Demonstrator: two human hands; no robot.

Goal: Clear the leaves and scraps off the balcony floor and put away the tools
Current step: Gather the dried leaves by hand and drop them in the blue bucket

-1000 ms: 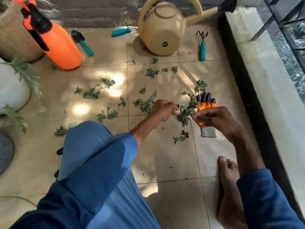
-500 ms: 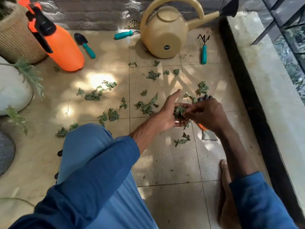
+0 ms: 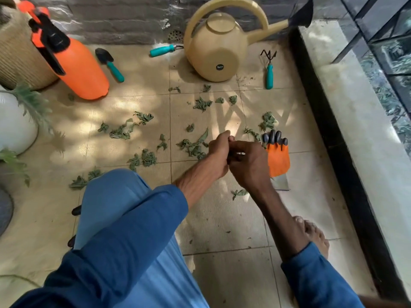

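Green leaves [image 3: 193, 147] and scraps lie scattered over the beige floor tiles [image 3: 142, 90]. My left hand [image 3: 216, 156] and my right hand [image 3: 249, 165] meet just above the floor, fingers curled against each other round a small bunch of leaves that is almost hidden between them. An orange glove [image 3: 278, 161] with black fingertips lies flat right of my right hand. Further back lie a black trowel [image 3: 110, 63], a teal-handled tool [image 3: 162, 50] and a small hand rake [image 3: 269, 67].
A beige watering can [image 3: 218, 52] and an orange sprayer [image 3: 77, 67] stand by the back wall. A woven basket [image 3: 15, 54] and a white pot [image 3: 13, 125] are at the left. A black curb [image 3: 329, 130] edges the right. My bare foot [image 3: 311, 234] rests on the tiles.
My left hand turned palm up and took leaves from the right hand. Both hands have since closed together over the bunch, and the pile beside the glove is gone from the floor.
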